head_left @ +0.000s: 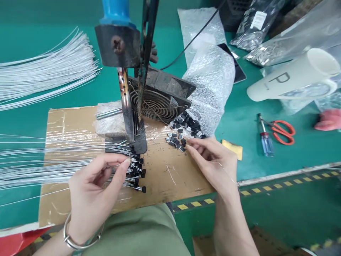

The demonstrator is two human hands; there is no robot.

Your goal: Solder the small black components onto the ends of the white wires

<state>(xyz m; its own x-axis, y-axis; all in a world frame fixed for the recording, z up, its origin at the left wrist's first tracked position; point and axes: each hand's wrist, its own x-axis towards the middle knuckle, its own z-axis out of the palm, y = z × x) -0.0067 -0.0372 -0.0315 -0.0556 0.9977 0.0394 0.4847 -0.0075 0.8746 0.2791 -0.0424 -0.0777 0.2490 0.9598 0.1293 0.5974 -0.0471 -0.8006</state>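
Note:
My left hand (99, 183) is closed, thumb and forefinger pinched on what looks like a thin white wire beside the bundle of wires (61, 170). Black caps (144, 189) sit on the right ends of several wires, just beyond those fingertips. At the right, my right hand (213, 161) has thumb and forefinger nearly together at the edge of a small group of black parts with metal pieces (174, 141). Whether a part is between its fingertips I cannot make out. Above the wire ends hangs the metal nozzle (125, 96) of a blue-handled hot-air tool (115, 12).
Cardboard (162, 170) lies under the work. Behind it are a fan (160, 105) and a plastic bag (210, 81). More white wires (48, 74) lie at the left. A cup (293, 76), red-handled scissors (283, 132) and a screwdriver (266, 142) are at the right.

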